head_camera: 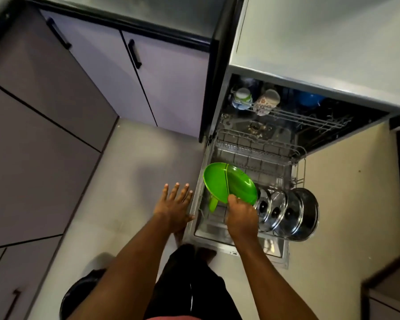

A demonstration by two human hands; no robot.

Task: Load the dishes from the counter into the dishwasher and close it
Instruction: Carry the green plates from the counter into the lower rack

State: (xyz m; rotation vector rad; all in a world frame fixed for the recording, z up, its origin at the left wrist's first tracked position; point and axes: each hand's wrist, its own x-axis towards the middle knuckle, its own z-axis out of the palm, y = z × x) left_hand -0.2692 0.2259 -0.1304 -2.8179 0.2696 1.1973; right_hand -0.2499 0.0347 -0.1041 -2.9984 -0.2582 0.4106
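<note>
The dishwasher stands open with its lower rack [259,155] pulled out over the dropped door. My right hand [241,214] grips the near rims of two green plates [229,181], held upright on edge over the rack's near left part. To their right, several glass lids [280,211] and a steel pot [306,213] stand in the rack. A green handled item [213,204] pokes out below the plates. My left hand [174,203] hovers with fingers spread, left of the rack, holding nothing. The upper rack [310,118] holds cups [267,101] and a blue bowl [310,99].
A grey counter [333,42] overhangs the dishwasher. Lilac cabinet doors with black handles [134,54] line the left and back. A dark round bin [79,294] sits on the floor at bottom left. My legs stand just before the open door [273,250].
</note>
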